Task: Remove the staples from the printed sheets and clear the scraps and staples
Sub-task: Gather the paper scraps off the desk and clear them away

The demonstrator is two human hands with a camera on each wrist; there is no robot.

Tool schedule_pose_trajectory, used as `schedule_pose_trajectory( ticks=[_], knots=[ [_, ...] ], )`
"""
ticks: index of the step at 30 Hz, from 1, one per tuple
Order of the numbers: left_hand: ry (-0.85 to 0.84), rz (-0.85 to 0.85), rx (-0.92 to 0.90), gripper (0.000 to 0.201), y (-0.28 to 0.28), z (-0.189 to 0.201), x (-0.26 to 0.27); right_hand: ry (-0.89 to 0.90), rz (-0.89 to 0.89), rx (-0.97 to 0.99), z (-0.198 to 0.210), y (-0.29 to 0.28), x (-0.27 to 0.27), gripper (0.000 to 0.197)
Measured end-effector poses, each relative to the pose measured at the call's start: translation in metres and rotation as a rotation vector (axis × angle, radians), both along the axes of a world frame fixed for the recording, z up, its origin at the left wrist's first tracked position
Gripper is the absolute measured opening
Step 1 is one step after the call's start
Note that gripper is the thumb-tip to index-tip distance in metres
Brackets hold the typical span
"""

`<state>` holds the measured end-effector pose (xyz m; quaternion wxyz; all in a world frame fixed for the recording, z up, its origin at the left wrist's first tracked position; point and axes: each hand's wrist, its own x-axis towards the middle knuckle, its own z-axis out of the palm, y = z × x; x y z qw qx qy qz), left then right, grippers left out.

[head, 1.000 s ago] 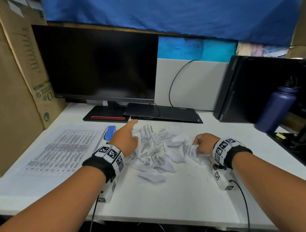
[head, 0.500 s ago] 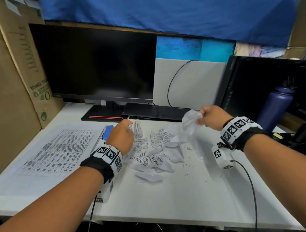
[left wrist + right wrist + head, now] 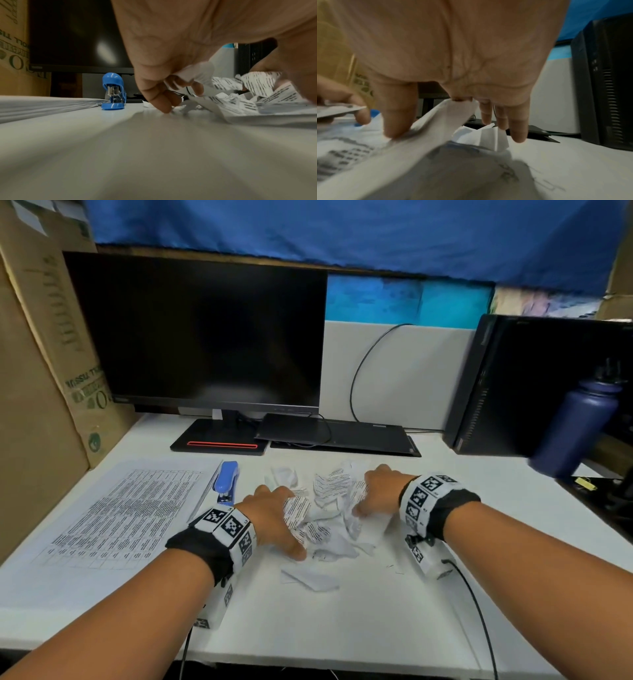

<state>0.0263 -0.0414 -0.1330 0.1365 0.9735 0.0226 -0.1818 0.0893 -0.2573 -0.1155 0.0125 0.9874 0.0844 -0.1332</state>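
A heap of torn printed paper scraps (image 3: 329,501) lies mid-desk. My left hand (image 3: 274,518) is at its left side, fingers curled round a printed scrap (image 3: 197,73). My right hand (image 3: 376,491) is down on the heap's right side; a white strip (image 3: 453,113) rises between its thumb and fingers into the palm. One scrap (image 3: 311,578) lies apart, nearer me. A few tiny staples (image 3: 394,568) lie right of it. The printed sheets (image 3: 130,508) lie flat at the left, with the blue stapler (image 3: 226,481) beside them.
A dark monitor (image 3: 198,337) and its stand stand behind the heap, with a black flat device (image 3: 335,433) to their right. A black computer tower (image 3: 534,385) and a purple bottle (image 3: 575,429) are at the right. Cardboard (image 3: 41,371) walls the left side.
My right hand, lifted with a crumpled scrap half a second ago, has come back down onto the heap. My left hand has slid nearer me along the heap's left side.
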Motion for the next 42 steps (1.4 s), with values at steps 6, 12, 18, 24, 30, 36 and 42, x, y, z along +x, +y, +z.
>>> schedule_pose_trajectory(
  ticks=[6, 12, 18, 24, 30, 36, 42],
  knots=[
    [-0.004, -0.003, 0.037, 0.106, -0.002, 0.002, -0.002, -0.028, 0.055, -0.041, -0.012, 0.009, 0.009, 0.041],
    [-0.132, -0.003, -0.065, 0.078, 0.003, 0.001, 0.001, -0.07, 0.067, 0.051, -0.008, 0.007, 0.011, 0.038],
    [-0.246, 0.046, -0.117, 0.053, 0.011, 0.0, 0.001, -0.119, 0.047, 0.239, 0.032, -0.014, 0.011, 0.026],
    [-0.318, 0.149, -0.287, 0.025, 0.03, 0.009, 0.003, -0.059, -0.145, 0.881, 0.07, -0.041, 0.007, 0.014],
    [-0.43, 0.208, -0.419, 0.013, 0.035, 0.023, -0.006, -0.016, -0.222, 1.212, 0.08, -0.053, -0.005, 0.026],
    [-0.532, 0.224, -0.568, 0.006, 0.038, 0.043, -0.02, -0.023, -0.283, 1.34, 0.073, -0.054, -0.018, 0.03],
    [-0.466, 0.332, -0.967, 0.017, 0.046, 0.05, -0.029, -0.067, -0.359, 1.604, 0.079, -0.055, -0.032, 0.032]
  ],
)
